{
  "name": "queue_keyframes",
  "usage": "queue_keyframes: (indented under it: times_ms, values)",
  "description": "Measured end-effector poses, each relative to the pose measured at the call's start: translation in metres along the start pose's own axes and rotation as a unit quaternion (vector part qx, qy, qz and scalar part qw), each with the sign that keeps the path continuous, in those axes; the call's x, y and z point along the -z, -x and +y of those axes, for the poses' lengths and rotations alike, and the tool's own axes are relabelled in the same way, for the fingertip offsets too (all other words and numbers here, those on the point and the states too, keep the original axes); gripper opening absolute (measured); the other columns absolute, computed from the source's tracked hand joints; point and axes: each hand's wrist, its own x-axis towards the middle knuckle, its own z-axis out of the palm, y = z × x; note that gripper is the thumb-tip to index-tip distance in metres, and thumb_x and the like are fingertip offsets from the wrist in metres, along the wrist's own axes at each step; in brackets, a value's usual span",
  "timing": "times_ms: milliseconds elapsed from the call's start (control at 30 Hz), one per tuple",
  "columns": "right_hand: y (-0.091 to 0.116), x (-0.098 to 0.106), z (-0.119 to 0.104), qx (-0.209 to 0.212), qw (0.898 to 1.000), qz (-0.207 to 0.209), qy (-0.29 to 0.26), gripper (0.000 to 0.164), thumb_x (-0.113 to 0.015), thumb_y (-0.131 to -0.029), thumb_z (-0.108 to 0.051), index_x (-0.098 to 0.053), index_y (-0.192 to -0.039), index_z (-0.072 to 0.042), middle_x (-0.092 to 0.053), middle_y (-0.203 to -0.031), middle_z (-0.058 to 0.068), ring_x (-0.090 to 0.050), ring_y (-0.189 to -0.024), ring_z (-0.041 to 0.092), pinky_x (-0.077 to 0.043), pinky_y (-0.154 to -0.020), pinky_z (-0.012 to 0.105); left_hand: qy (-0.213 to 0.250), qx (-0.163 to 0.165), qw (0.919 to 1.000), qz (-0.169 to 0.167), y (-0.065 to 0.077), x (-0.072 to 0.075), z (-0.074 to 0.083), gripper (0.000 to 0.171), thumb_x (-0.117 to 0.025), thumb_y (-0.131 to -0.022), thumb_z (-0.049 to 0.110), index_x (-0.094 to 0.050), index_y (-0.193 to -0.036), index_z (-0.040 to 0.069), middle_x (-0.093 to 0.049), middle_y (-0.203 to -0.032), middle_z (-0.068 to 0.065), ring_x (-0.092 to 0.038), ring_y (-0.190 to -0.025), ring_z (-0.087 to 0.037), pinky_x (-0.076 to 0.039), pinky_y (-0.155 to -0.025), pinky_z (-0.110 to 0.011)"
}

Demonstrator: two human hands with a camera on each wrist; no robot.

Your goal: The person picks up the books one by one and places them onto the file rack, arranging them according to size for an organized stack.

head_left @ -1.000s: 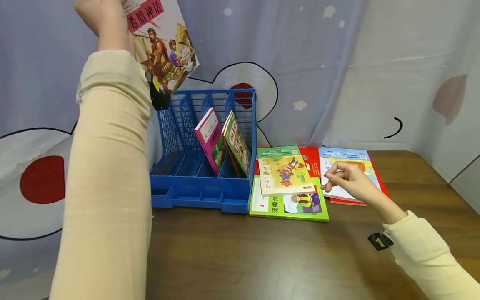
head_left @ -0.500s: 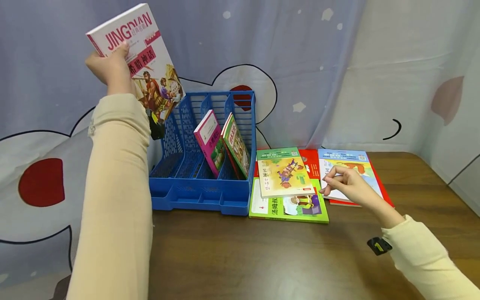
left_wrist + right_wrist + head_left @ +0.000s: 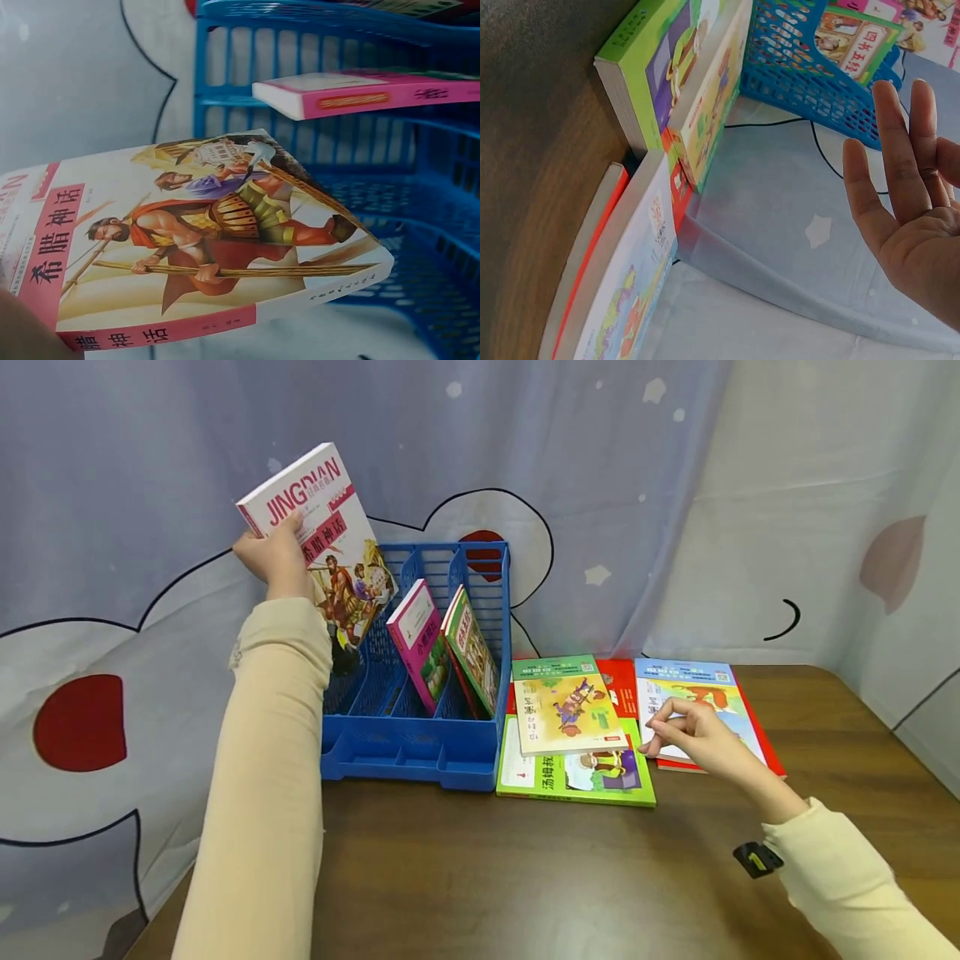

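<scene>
My left hand (image 3: 276, 558) grips a white-and-pink book (image 3: 217, 240) by its upper left edge, the thumb across the front cover. Tilted, the book hangs over the left part of a blue slotted book rack (image 3: 420, 752), its lower corner in front of the slots. A magenta book (image 3: 422, 647) and a green-edged book (image 3: 474, 652) lean in the slots to the right. My right hand (image 3: 693, 735), fingers loosely bent and holding nothing, hovers over a blue-and-white book (image 3: 678, 672). In the right wrist view, that hand (image 3: 915, 202) has its palm showing.
Right of the rack, a yellow-green book (image 3: 570, 710) lies partly over a lime green book (image 3: 525, 777) and a red one (image 3: 621, 681). Another red book (image 3: 772, 760) lies under the blue-and-white one. A patterned curtain (image 3: 600, 510) hangs behind the wooden table (image 3: 480, 868).
My left hand has come down and to the right with the white-and-pink book, bringing it in front of the rack's left side. My right hand has stayed nearly still.
</scene>
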Motion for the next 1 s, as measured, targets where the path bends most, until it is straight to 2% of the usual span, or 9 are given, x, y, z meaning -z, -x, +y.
queue_keyframes:
  times_ms: [167, 400, 500, 633, 767, 833, 1000]
  values:
    - [-0.002, -0.003, 0.001, -0.002, 1.0, -0.006, -0.007, 0.016, -0.048, -0.098, -0.007, -0.048, -0.093, 0.008, -0.07, -0.069, -0.006, -0.068, -0.08, 0.003, -0.048, -0.077, 0.01, 0.0, -0.016, 0.9996, 0.025, -0.007, 0.006, -0.026, 0.021, -0.078, -0.071, -0.003, -0.064, -0.081, 0.009, -0.07, -0.077, 0.0, -0.068, -0.071, -0.014, -0.055, -0.071, -0.022]
    - [-0.005, -0.009, 0.0, -0.022, 1.0, -0.017, -0.013, 0.017, -0.049, -0.098, -0.009, -0.048, -0.093, 0.008, -0.071, -0.07, -0.002, -0.068, -0.079, 0.005, -0.048, -0.075, 0.013, -0.044, -0.025, 0.9963, 0.07, -0.013, 0.025, -0.069, 0.021, -0.078, -0.07, -0.001, -0.061, -0.075, 0.01, -0.066, -0.073, 0.001, -0.066, -0.068, -0.013, -0.056, -0.072, -0.024]
    - [-0.005, -0.01, 0.001, -0.03, 0.999, -0.024, -0.015, 0.019, -0.049, -0.098, -0.011, -0.048, -0.094, 0.007, -0.071, -0.071, 0.0, -0.068, -0.079, 0.005, -0.048, -0.074, 0.015, -0.054, -0.022, 0.9958, 0.071, -0.013, 0.033, -0.084, 0.018, -0.078, -0.071, 0.0, -0.065, -0.081, 0.008, -0.068, -0.077, -0.001, -0.066, -0.07, -0.014, -0.056, -0.073, -0.025]
    - [-0.005, -0.013, 0.003, -0.022, 0.999, -0.023, -0.015, 0.018, -0.049, -0.098, -0.009, -0.048, -0.094, 0.008, -0.071, -0.071, -0.001, -0.066, -0.078, 0.003, -0.046, -0.07, 0.017, -0.061, -0.016, 0.9968, 0.049, -0.014, 0.041, -0.099, 0.022, -0.078, -0.073, 0.003, -0.068, -0.093, 0.004, -0.071, -0.084, -0.003, -0.068, -0.073, -0.014, -0.056, -0.075, -0.026]
    - [-0.005, -0.016, 0.004, 0.002, 0.999, -0.022, -0.025, 0.016, -0.047, -0.098, -0.007, -0.047, -0.092, 0.008, -0.071, -0.07, 0.0, -0.066, -0.076, 0.003, -0.043, -0.057, 0.02, -0.078, -0.016, 0.9963, 0.034, -0.014, 0.045, -0.115, 0.026, -0.078, -0.073, 0.005, -0.069, -0.098, 0.002, -0.073, -0.089, -0.008, -0.068, -0.072, -0.014, -0.056, -0.074, -0.027]
    - [-0.006, -0.018, 0.004, 0.01, 0.999, -0.026, -0.033, 0.016, -0.047, -0.099, -0.008, -0.047, -0.091, 0.007, -0.071, -0.07, -0.002, -0.066, -0.075, 0.003, -0.04, -0.053, 0.023, -0.087, -0.015, 0.9955, 0.034, -0.014, 0.048, -0.124, 0.028, -0.077, -0.074, 0.005, -0.07, -0.1, 0.001, -0.073, -0.096, -0.011, -0.069, -0.074, -0.015, -0.056, -0.074, -0.027]
    - [-0.007, -0.02, 0.002, 0.031, 0.998, -0.037, -0.036, 0.017, -0.045, -0.099, -0.006, -0.046, -0.091, 0.009, -0.069, -0.07, -0.01, -0.067, -0.075, 0.003, -0.04, -0.051, 0.024, -0.109, -0.006, 0.9925, 0.055, -0.015, 0.058, -0.142, 0.03, -0.076, -0.076, 0.008, -0.068, -0.103, -0.001, -0.07, -0.106, -0.016, -0.069, -0.083, -0.018, -0.056, -0.077, -0.028]
